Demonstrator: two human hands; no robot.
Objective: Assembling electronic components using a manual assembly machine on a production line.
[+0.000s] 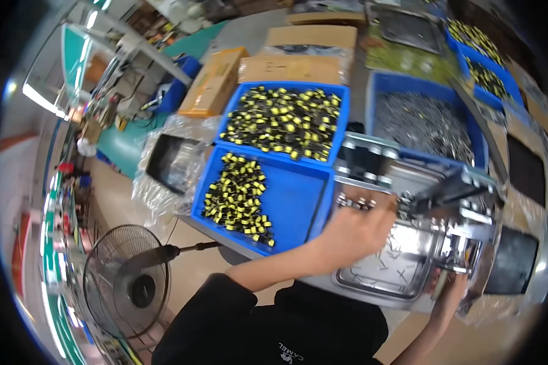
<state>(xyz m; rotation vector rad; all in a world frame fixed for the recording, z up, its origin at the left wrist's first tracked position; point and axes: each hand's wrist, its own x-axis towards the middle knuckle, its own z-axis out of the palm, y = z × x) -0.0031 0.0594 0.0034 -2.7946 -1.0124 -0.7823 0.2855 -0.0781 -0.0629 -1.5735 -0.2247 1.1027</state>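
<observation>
My left hand [362, 231] reaches over the near side of a metal bench fixture [408, 210], its fingers curled together among small shiny parts. What they pinch is hidden and blurred. At the fixture's right side, my right hand [452, 289] is closed around a pale lever handle [440, 284], partly covered by the metal above. Below the fixture lies a shallow metal tray [377, 280] with several thin metal pieces scattered in it. To the left, a blue bin [298, 201] holds a heap of small yellow-and-black components [240, 198] along its left side.
Behind that bin, a second blue bin [344, 112] is filled with more yellow-and-black components. A blue tub [371, 103] of grey metal pins stands beyond the fixture. Cardboard boxes [215, 82] line the back. On the floor at left stands a fan [128, 280].
</observation>
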